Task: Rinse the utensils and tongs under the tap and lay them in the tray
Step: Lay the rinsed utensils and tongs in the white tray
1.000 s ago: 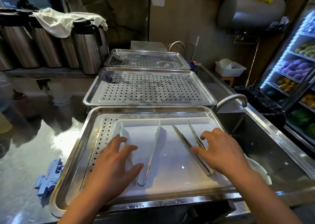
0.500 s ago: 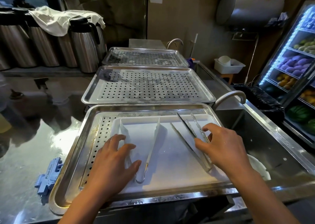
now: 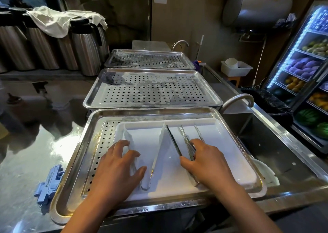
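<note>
Wet steel counter (image 3: 26, 161), perforated trays (image 3: 152, 90); left grip (image 3: 115, 169) released, right grip (image 3: 211, 163) around tongs (image 3: 185, 138).

Three perforated steel trays (image 3: 152, 89) lay in a row, and one white tray (image 3: 230, 153) sat inside the nearest. There were also one white pair of tongs (image 3: 160, 140), three metal tong arms (image 3: 170, 136), two taps (image 3: 237, 98) and two hands (image 3: 115, 170).
</note>
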`<act>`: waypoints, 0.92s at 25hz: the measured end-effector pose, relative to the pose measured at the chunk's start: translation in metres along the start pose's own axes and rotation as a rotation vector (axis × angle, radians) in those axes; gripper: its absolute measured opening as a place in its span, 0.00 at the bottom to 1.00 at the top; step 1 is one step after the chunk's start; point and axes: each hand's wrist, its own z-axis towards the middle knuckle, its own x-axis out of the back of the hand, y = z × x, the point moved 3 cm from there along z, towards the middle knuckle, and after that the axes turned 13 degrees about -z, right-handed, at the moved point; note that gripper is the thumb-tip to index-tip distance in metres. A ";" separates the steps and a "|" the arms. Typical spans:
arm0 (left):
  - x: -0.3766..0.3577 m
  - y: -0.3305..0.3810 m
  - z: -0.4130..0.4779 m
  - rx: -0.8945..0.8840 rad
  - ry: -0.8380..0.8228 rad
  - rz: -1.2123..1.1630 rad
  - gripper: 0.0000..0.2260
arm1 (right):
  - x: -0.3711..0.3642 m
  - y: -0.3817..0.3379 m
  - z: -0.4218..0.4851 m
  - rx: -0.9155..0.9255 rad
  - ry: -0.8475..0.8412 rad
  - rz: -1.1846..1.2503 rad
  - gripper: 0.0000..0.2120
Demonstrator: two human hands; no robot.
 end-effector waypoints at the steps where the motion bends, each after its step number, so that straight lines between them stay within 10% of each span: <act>1: 0.000 0.000 0.000 0.000 -0.001 0.002 0.18 | 0.000 0.003 0.001 -0.002 -0.012 -0.022 0.19; 23: -0.003 -0.003 -0.001 0.022 -0.020 0.020 0.20 | -0.012 0.002 0.003 0.048 -0.056 -0.146 0.18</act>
